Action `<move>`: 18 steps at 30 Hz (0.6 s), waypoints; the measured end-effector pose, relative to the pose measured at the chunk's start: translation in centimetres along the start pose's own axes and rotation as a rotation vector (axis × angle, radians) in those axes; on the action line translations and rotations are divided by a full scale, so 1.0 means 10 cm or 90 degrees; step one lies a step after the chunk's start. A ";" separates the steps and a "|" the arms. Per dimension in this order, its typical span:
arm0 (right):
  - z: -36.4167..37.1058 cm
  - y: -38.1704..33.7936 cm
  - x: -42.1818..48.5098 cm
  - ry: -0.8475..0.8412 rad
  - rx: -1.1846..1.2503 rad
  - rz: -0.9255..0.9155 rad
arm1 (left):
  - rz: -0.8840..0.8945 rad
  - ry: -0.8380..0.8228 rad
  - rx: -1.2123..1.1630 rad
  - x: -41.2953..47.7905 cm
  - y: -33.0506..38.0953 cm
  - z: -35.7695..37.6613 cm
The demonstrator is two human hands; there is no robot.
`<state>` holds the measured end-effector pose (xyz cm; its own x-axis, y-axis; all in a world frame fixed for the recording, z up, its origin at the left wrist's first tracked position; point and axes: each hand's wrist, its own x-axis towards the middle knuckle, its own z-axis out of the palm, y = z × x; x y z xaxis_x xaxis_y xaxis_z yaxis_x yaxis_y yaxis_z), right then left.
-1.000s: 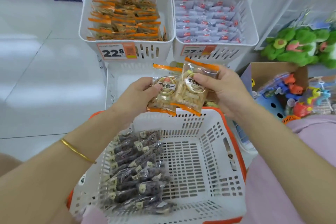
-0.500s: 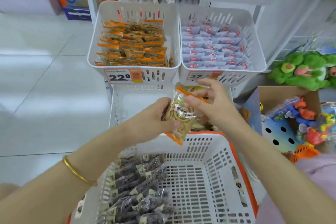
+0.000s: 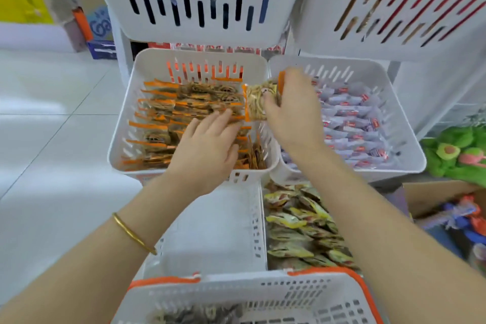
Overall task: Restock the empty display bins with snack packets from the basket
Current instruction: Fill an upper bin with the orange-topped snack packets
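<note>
- Two hands shared one snack packet half a second ago; now only the right hand point(image 3: 292, 113) has it, fingers and thumb curled round the right side of the snack packet point(image 3: 257, 102).
- That clear, orange-edged packet has risen from just above the basket rim and hangs over the right edge of the orange-packet bin point(image 3: 121, 126), close to where this bin meets the purple-packet bin point(image 3: 410, 137).
- The left hand point(image 3: 207, 150) has let go. Its fingers are straight and slightly spread, lying flat on the orange-edged packets point(image 3: 168, 110) stacked in that bin, and they grip nothing.
- The basket point(image 3: 263, 289) has dropped to the bottom of the view, where only its far wall, orange rim and a few dark packets point(image 3: 200, 313) show.
- An empty bin point(image 3: 218, 231) lies beneath the left forearm, between the basket and the orange-packet bin, with a bin of yellow packets point(image 3: 294, 221) beside it.
- A gold bangle point(image 3: 134, 235) circles the left wrist.
</note>
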<state>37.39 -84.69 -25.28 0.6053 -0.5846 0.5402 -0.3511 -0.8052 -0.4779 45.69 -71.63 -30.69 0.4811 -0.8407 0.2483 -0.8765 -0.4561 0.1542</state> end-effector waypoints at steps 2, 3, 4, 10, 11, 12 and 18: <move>0.20 -0.06 0.08 0.024 -0.082 0.030 | 0.002 -0.053 0.039 0.06 -0.01 0.10; 0.28 -0.07 0.09 0.041 -0.145 0.034 | -0.003 -0.058 0.045 0.08 -0.02 0.13; 0.36 -0.08 0.10 0.058 -0.211 0.029 | -0.008 -0.053 0.049 0.07 -0.04 0.15; 0.68 -0.07 0.19 0.126 -0.326 0.043 | -0.034 -0.041 0.043 0.06 -0.04 0.18; 0.67 -0.08 0.20 0.113 -0.323 0.042 | -0.042 -0.048 0.040 0.05 -0.04 0.17; 0.67 -0.08 0.22 0.079 -0.324 0.051 | -0.046 -0.051 0.036 0.05 -0.04 0.17; 0.56 -0.10 0.15 0.024 -0.307 0.048 | -0.061 -0.046 0.043 0.04 -0.08 0.15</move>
<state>42.67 -84.16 -27.92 0.5421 -0.6390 0.5457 -0.6894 -0.7095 -0.1460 46.53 -72.04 -32.16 0.5622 -0.8104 0.1649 -0.8270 -0.5518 0.1080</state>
